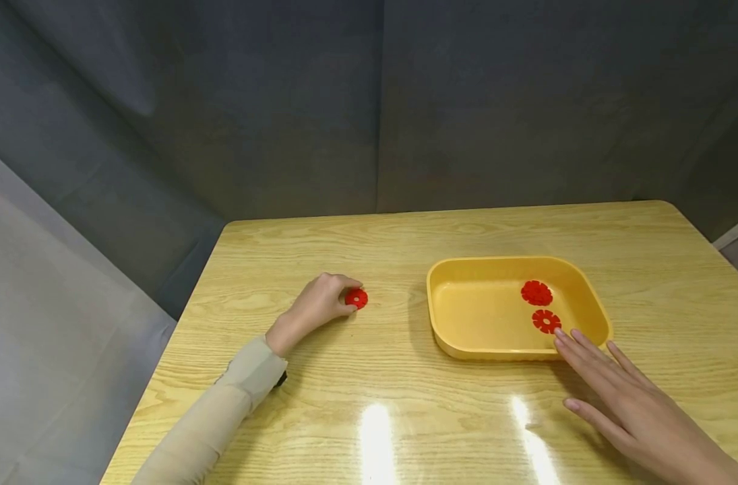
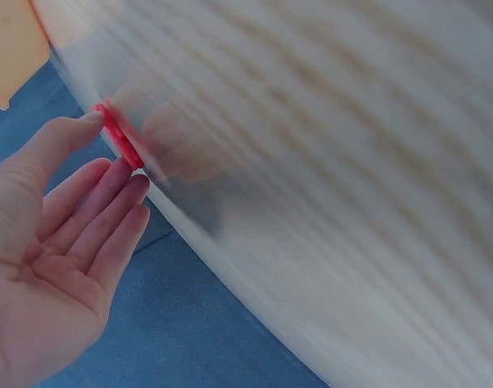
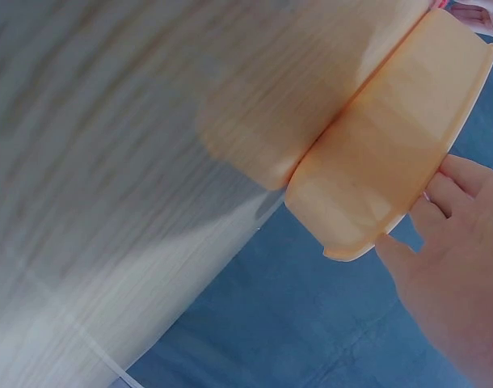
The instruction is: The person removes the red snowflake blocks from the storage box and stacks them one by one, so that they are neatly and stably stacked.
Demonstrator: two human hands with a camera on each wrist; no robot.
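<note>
Left hand (image 1: 317,304) sits on the wooden bench (image 1: 405,404), fingers (image 2: 109,198) curled round a small red disc (image 1: 356,298) and pinching it by the rim between thumb and fingertips; in the left wrist view the disc (image 2: 120,137) shows edge-on, thin, still touching or just off the bench surface, cannot tell which. Disc looks like moulded plastic with notches round its edge: judged light, stiff, not fragile, a bit slick on its flat faces. The rim is the sensible place to take hold, since the notches give the fingers purchase and it lies too flat to get under easily. It lies left of centre on the bench, well apart from a yellow tray (image 1: 441,296). Tray is shallow, round-cornered, with 2 more red discs (image 1: 536,293) lying flat in its right half, near each other but apart. Right hand (image 1: 623,391) rests by the tray's near right corner, fingers straight and slightly spread, tips at the rim; the right wrist view shows them against the tray wall (image 3: 392,162), holding nothing. Between disc and tray is bare bench; only the tray's low wall stands in the way. Grey cloth backdrop behind.
</note>
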